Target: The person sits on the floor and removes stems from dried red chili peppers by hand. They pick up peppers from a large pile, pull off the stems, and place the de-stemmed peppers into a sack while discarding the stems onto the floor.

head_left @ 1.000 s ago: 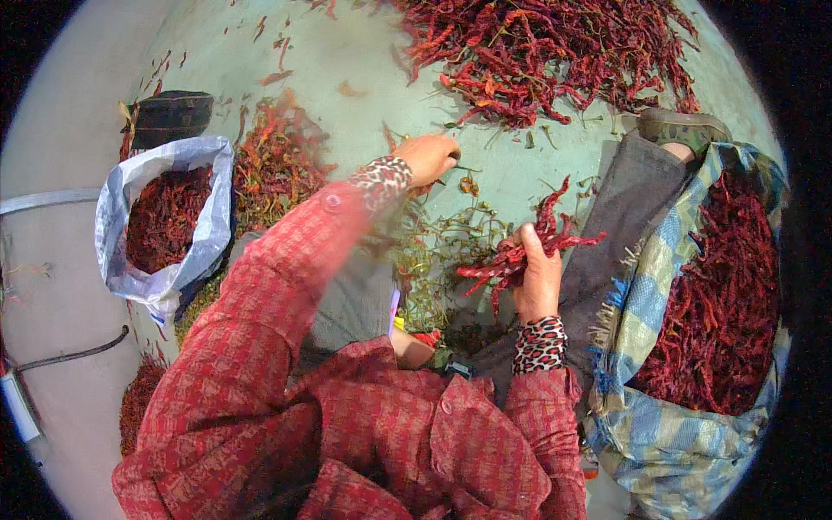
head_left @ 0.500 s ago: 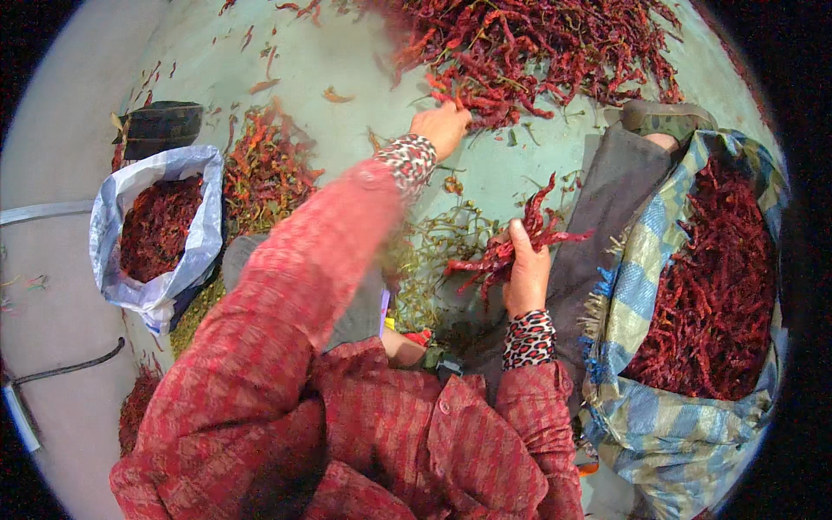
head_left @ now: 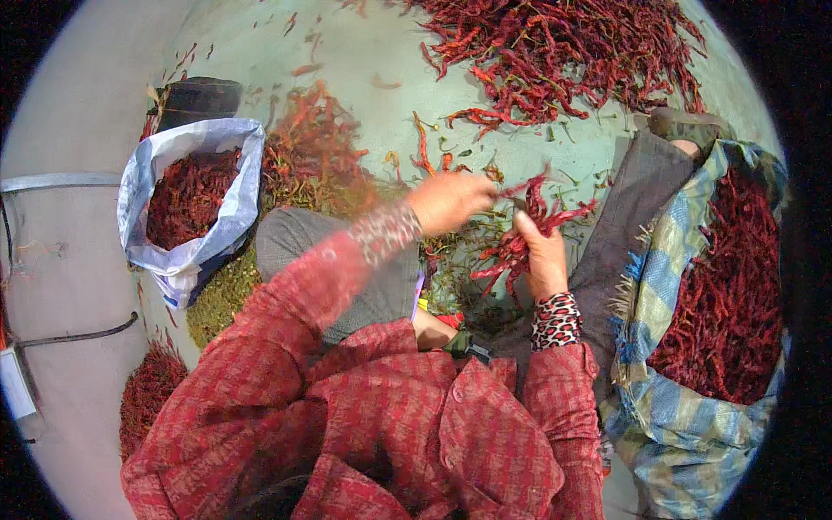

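My right hand (head_left: 544,256) grips a bunch of dried red chili peppers (head_left: 503,258), its thumb pressed on top and the pods spreading out on both sides. Close beside it, my left hand (head_left: 452,203) is somewhat blurred, with the fingertips pinched on a dark red chili pepper (head_left: 517,186) next to the bunch. Green stems and bits (head_left: 451,251) are scattered below both hands. A large heap of dried chilies (head_left: 563,52) lies beyond them, and a few orange-red pods (head_left: 422,147) rest apart from it.
At the right stands a blue-and-white checked woven sack (head_left: 646,303) full of dried chilies. A white sack (head_left: 251,165) with darker chilies is at the left, near a pile of orange-red pods (head_left: 316,143). A black cable (head_left: 78,338) runs along the left floor.
My left hand has come back from the heap's edge toward my right hand, with a chili pinched in it. My right hand keeps its bunch. The whole view has shifted slightly.
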The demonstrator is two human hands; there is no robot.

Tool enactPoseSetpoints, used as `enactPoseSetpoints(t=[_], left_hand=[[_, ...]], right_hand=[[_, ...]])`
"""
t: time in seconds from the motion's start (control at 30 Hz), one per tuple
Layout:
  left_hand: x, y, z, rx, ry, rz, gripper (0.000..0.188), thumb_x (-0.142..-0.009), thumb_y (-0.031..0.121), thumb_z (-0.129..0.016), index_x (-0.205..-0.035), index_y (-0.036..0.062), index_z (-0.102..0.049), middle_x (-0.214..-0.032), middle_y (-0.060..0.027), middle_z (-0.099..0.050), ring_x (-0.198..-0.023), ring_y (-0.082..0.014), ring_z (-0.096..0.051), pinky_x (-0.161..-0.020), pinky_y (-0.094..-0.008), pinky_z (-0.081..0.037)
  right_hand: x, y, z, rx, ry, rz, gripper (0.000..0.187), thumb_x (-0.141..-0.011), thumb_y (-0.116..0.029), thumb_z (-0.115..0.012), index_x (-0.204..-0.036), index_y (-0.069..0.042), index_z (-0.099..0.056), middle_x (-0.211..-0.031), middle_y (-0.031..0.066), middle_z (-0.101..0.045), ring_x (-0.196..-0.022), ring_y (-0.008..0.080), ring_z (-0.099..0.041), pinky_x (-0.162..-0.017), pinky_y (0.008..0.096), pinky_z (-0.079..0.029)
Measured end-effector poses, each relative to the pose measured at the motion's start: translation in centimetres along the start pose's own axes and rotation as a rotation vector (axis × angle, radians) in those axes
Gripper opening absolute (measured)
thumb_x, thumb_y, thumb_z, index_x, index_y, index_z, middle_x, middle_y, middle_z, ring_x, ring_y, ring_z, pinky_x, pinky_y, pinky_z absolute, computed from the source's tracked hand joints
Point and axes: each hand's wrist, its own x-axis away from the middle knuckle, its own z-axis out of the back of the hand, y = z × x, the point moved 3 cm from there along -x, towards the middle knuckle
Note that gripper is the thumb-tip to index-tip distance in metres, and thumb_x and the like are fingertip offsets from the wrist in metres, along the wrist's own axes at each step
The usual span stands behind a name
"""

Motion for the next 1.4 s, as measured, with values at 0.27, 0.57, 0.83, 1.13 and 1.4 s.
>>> enactPoseSetpoints(t=[0.27,0.57,0.83,1.13,1.4], left_hand=[[1.4,1.8,-3.3,0.537,-0.198,0.224,0.022,-0.083,0.015,-0.049,-0.099,-0.001,-0.047,-0.074,-0.0076,-0.056,-0.064,-0.0102,-0.055,-0.055,-0.0244,-0.045],[-0.3,0.0,-3.9,0.029,0.035,0.168,0.02,-0.08,0.019,-0.05,-0.087,0.0013,-0.054,-0.064,-0.0149,-0.057,-0.062,-0.0233,-0.059,-0.057,-0.0334,-0.046],[-9.2,-6.8,1.7,-0.389,0.123,0.218,0.022,-0.077,0.02,-0.049,-0.093,0.0058,-0.053,-0.095,-0.0156,-0.053,-0.086,-0.0316,-0.052,-0.072,-0.04,-0.044],[-4.7,-9.0,2.0,-0.374,-0.044,0.138,0.03,-0.075,0.028,-0.053,-0.096,0.0068,-0.055,-0.092,-0.0144,-0.056,-0.085,-0.0309,-0.053,-0.075,-0.0402,-0.042],[-0.5,-2.7,1.4,-0.197,0.246,-0.022,0.021,-0.079,0.022,-0.049,-0.096,0.0087,-0.051,-0.09,-0.0108,-0.052,-0.083,-0.0287,-0.053,-0.067,-0.0376,-0.045]], right_hand=[[1.0,-1.0,-0.4,-0.111,-0.022,0.012,0.017,-0.076,-0.017,-0.06,-0.086,-0.004,-0.056,-0.076,0.0006,-0.056,-0.067,0.0102,-0.054,-0.06,0.024,-0.044],[1.7,-2.7,-0.9,-0.048,0.007,0.176,0.016,-0.077,-0.018,-0.057,-0.083,-0.004,-0.053,-0.069,0.0027,-0.056,-0.06,0.0121,-0.054,-0.054,0.0246,-0.044],[0.0,-2.6,0.8,-0.457,0.088,0.064,0.019,-0.08,-0.02,-0.055,-0.09,-0.004,-0.053,-0.085,0.0058,-0.058,-0.081,0.0169,-0.056,-0.07,0.0304,-0.047],[0.1,-2.5,0.3,-0.25,0.082,0.064,0.013,-0.076,-0.013,-0.058,-0.084,-0.004,-0.054,-0.072,0.0036,-0.058,-0.065,0.0131,-0.055,-0.058,0.0263,-0.045],[0.7,-0.9,-0.2,-0.145,0.066,0.094,0.014,-0.078,-0.017,-0.058,-0.078,-0.003,-0.055,-0.067,0.0034,-0.057,-0.056,0.0121,-0.053,-0.053,0.024,-0.042]])
